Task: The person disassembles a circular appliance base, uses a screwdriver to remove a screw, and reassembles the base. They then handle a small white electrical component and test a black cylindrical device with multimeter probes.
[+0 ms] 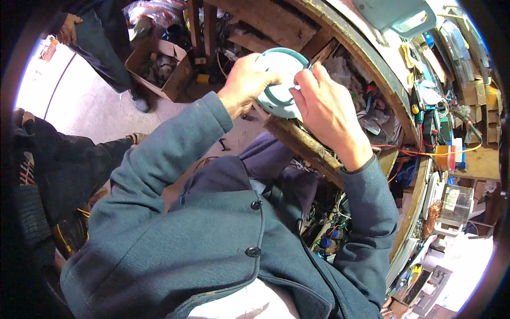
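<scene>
A round, pale teal plastic housing (pixel 281 110) with a raised rim and a white inner face is held up in front of me. My left hand (pixel 245 82) is closed around its left side, with the thumb over the inner face. On the other side my right hand (pixel 326 103) has its fingers bent and drawn together at the housing's right part, the thumb and forefinger close together over it. What sits between those fingertips, if anything, is too small to tell.
A worn wooden bench (pixel 366 45) curves along the right, its top crowded with tools, wires and plastic boxes. A teal plastic casing (pixel 396 16) lies at its far end. Beyond my left arm are an open cardboard box (pixel 178 80) and a standing person's legs (pixel 103 50). Another person's dark-clothed leg (pixel 69 154) reaches in from the left.
</scene>
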Demonstrator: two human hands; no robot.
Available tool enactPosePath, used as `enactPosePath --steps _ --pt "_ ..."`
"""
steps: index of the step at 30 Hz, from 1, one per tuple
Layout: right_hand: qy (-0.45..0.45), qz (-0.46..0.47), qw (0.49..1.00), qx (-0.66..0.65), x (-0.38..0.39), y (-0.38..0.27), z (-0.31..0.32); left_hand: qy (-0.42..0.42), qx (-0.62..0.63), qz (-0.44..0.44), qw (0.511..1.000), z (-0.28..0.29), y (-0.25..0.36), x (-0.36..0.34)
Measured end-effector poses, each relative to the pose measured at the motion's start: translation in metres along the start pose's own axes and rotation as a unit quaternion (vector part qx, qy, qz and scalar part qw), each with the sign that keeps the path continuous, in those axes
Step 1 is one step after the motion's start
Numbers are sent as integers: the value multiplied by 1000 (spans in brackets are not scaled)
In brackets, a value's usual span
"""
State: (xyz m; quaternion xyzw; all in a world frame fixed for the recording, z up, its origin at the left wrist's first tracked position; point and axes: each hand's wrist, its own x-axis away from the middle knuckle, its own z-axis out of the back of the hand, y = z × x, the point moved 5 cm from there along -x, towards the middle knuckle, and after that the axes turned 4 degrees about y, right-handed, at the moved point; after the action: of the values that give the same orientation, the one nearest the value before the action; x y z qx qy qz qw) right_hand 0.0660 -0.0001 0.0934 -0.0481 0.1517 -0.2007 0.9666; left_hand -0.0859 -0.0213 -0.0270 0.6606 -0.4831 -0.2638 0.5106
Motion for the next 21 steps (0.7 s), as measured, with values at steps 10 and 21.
enactPosePath --steps 10,21 --pt "-11 -47 998 45 4 2 -5 7 -6 8 1000 -2 2 3" --pt "16 -24 999 -22 -3 4 -5 9 -6 -6 1000 -1 2 3"
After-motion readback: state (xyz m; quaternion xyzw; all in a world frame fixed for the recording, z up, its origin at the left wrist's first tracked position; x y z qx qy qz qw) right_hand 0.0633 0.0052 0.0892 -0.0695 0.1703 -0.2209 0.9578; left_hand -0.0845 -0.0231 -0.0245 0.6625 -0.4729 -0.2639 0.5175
